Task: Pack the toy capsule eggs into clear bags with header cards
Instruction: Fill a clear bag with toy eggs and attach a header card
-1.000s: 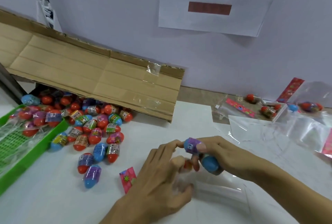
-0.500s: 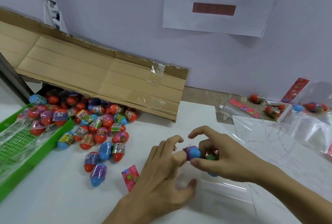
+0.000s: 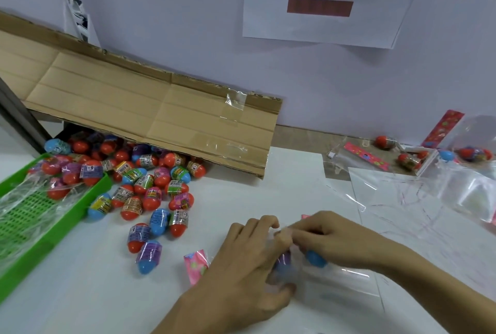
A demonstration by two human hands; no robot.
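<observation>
Your left hand (image 3: 249,261) and right hand (image 3: 332,239) meet over a clear bag (image 3: 338,284) that lies on the white tabletop (image 3: 80,293) in front of you. Both hands have curled fingers that seem to pinch the bag's upper edge between them, but the film is blurred there, so I cannot tell exactly where each fingertip holds. Two capsule eggs are at the bag: a purple and blue egg (image 3: 281,266) under your left fingers and a blue egg (image 3: 315,258) under your right palm. They appear to be already inside the film, though this is my judgement only.

To do this step well, hold the bag mouth wide with one hand and push the eggs deep toward the bottom, so they do not roll out again. Keep the top edge flat and free for the card. A pink header card (image 3: 197,266) lies just beside your left hand, ready to take.

The loose pile of eggs (image 3: 150,191) waits at the left, partly under the cardboard flap (image 3: 150,119), which hides the eggs further back. The green tray (image 3: 40,226) is cut off by the left border. Finished bags (image 3: 408,159) at the far right are small and hard to read.
</observation>
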